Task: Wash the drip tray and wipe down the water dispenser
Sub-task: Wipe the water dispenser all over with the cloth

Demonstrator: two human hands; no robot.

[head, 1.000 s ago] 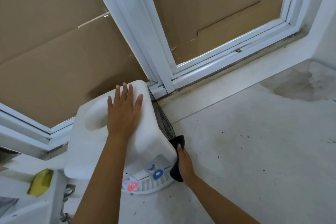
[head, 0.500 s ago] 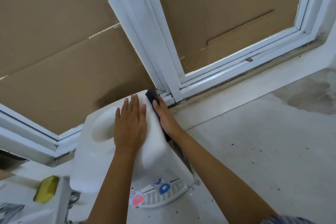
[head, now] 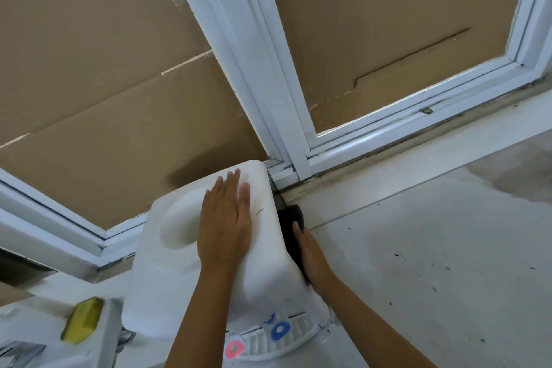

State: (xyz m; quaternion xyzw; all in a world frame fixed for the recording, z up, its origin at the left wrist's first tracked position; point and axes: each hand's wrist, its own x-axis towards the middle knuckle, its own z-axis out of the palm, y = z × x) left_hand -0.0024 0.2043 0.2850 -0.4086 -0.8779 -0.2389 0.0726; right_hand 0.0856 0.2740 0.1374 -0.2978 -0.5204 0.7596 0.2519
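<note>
The head view looks steeply down, close above the water dispenser (head: 215, 272) toward the window frame (head: 254, 75).

Left hand (head: 225, 222) flat on white water dispenser (head: 265, 272) top. Right hand (head: 312, 257) presses dark cloth (head: 291, 231), possibly a sponge, against its side.

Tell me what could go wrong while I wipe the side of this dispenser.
1. The dispenser stands close to the window frame, so the right hand and dark cloth could snag in that tight gap.
2. Only the left hand, flat on top, steadies it; a hard sideways push might shift it.
3. The drip tray looks loosely seated and could slip out.
</note>
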